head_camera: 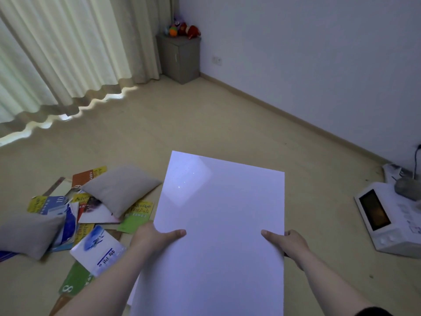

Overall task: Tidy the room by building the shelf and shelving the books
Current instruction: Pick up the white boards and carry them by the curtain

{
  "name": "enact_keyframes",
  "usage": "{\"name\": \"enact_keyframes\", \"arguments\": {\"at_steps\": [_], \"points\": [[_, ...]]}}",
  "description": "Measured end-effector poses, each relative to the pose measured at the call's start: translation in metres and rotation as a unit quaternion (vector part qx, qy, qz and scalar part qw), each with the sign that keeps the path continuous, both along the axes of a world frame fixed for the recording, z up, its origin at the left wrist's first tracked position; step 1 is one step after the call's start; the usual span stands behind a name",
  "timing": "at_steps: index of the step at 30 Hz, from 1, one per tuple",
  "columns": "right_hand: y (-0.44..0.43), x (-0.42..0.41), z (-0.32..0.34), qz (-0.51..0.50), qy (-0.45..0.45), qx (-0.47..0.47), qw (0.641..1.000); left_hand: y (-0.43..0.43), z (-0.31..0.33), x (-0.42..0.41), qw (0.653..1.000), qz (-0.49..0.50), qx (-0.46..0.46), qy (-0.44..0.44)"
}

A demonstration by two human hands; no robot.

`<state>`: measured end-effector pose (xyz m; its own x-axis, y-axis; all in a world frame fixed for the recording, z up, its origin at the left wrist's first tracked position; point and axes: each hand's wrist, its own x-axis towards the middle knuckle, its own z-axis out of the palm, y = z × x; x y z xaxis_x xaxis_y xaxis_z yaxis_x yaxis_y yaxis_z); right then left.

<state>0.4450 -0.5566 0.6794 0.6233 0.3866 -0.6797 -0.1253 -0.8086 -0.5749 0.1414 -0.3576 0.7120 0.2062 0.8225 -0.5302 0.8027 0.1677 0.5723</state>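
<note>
Large glossy white rectangular board (218, 224) at lower centre of frame, left hand (155, 236) and right hand (289, 241) gripping its side edges, thumbs on top, scattered colourful paperback books (95, 226) on floor at lower left

White panel (218, 224), grey cushions (120, 190), yellow-green books (136, 215), beige floor (205, 115).

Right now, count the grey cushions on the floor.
2. One grey cushion lies on the scattered books, left of the white panel. The other grey cushion lies at the left edge. More may be out of view.
</note>
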Motion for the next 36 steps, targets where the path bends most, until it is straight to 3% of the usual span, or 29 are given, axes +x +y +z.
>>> {"name": "enact_keyframes", "arguments": {"at_steps": [5,21,29,33,36], "points": [[0.049,0.056,0.014,-0.026,-0.006,-0.008,1.000,0.062,0.002,0.066,1.000,-0.019,-0.020,-0.004],[0.219,0.246,0.038,0.067,-0.041,0.003,0.997,0.186,0.014,0.234,0.999,0.006,-0.026,0.030],[0.302,0.343,0.046,0.119,-0.031,0.027,0.992,0.232,0.010,0.316,0.995,0.086,-0.003,0.045],[0.338,0.390,0.008,0.146,-0.024,0.009,0.989,0.265,0.011,0.347,0.990,0.112,-0.001,0.084],[0.373,0.386,0.034,0.165,-0.005,0.006,0.986,0.288,0.005,0.356,0.987,0.136,-0.013,0.089]]}}
